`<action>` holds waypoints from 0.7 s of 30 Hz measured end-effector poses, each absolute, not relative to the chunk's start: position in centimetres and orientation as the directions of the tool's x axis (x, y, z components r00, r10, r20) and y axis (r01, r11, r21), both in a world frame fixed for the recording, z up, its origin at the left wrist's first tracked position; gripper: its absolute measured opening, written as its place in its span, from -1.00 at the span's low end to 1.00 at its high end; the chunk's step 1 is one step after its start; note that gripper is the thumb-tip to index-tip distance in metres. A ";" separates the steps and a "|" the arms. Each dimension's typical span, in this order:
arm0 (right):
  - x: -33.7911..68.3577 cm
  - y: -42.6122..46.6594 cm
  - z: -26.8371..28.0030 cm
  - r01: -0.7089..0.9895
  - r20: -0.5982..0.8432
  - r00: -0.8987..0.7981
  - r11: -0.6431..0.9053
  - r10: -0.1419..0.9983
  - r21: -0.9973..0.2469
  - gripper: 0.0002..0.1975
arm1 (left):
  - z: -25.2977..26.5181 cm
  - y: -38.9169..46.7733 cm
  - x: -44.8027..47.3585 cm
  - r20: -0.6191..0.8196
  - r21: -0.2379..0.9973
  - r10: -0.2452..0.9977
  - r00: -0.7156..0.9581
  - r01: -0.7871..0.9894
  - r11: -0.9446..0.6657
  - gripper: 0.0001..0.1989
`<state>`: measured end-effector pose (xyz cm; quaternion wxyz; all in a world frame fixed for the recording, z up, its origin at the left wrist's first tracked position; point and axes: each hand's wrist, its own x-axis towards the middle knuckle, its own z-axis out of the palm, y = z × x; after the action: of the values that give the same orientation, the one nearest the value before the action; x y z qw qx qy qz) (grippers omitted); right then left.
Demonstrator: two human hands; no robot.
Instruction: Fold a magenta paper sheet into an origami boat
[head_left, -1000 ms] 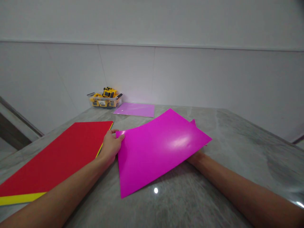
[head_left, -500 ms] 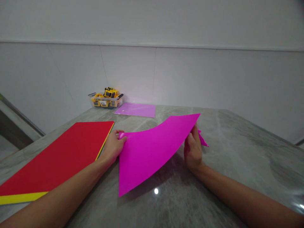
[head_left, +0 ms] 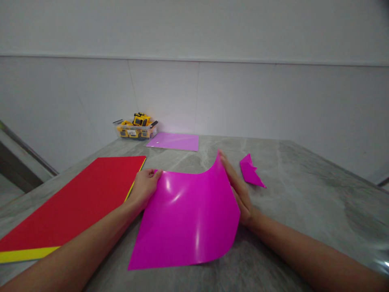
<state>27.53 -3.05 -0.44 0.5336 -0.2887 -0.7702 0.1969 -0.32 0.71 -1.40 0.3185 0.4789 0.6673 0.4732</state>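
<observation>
Curling glossy magenta sheet (head_left: pixel 185 223), seemingly pinched

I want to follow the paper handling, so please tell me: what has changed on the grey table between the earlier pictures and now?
The glossy magenta paper sheet came down toward the person; its right edge now curls upward against the right hand, which moved from beneath the sheet to that edge. The small folded magenta paper piece is now uncovered. The left hand still holds the sheet's left corner. The red and yellow boards, pale purple sheet and toy box stayed.

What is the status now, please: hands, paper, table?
Left hand pins magenta sheet corner. Right hand lifts its right edge, curling it. Small folded magenta piece lies apart, right.
</observation>
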 end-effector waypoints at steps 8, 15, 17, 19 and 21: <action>27.2 -2.9 0.2 0.191 0.634 -0.657 0.904 0.408 -0.383 -0.37 | -0.5 -0.3 1.4 -0.052 0.980 0.977 -0.208 0.175 0.090 -0.68; 26.9 -3.2 0.5 0.178 0.608 -0.705 0.921 0.365 -0.347 -0.40 | 1.1 -1.3 2.8 -0.086 0.996 0.995 -0.056 0.017 0.087 -0.62; 26.9 -3.2 0.6 0.172 0.602 -0.713 0.922 0.359 -0.346 -0.42 | 1.1 -1.3 2.9 -0.085 0.996 0.996 -0.023 -0.002 0.085 -0.67; 26.9 -3.2 0.6 0.169 0.599 -0.716 0.921 0.359 -0.351 -0.45 | 0.8 -1.2 2.9 -0.088 0.996 0.996 -0.011 0.001 0.088 -0.70; 26.9 -3.2 0.6 0.167 0.601 -0.713 0.920 0.362 -0.356 -0.47 | 0.5 -1.1 2.8 -0.091 0.995 0.995 -0.031 0.025 0.092 -0.70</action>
<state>26.93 -3.19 0.57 0.3504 -0.1444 -0.9149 0.1392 2.81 -1.09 0.50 0.5082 0.4754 0.5365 0.4773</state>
